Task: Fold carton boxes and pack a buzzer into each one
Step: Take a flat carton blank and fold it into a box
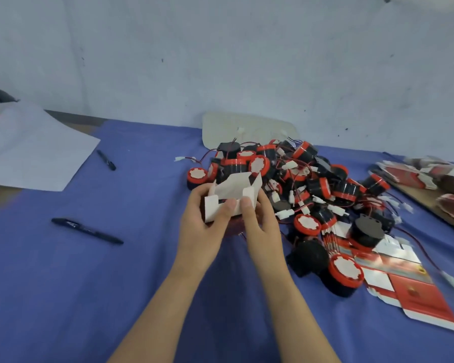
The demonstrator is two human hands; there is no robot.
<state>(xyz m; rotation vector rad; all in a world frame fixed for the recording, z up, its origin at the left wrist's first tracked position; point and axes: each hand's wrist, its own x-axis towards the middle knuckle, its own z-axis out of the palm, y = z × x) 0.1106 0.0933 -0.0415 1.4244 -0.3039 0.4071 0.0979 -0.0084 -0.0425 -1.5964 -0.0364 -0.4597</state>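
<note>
A small carton box (233,191), white inside with open flaps, is held above the blue cloth at the centre. My left hand (203,226) grips its left side, thumb on the front flap. My right hand (260,221) grips its right side, thumb pressed on the front edge. Just behind and to the right lies a heap of red-and-black buzzers (299,179) with thin wires and white plugs. One buzzer (344,273) lies close at the right on a stack of flat red-and-white cartons (414,294).
Two black pens (87,231) (106,160) lie on the blue cloth (76,284) at the left. A white sheet (29,150) covers the far left corner. More flat cartons (430,174) are piled at the far right. A pale plastic bag (247,128) lies behind the heap.
</note>
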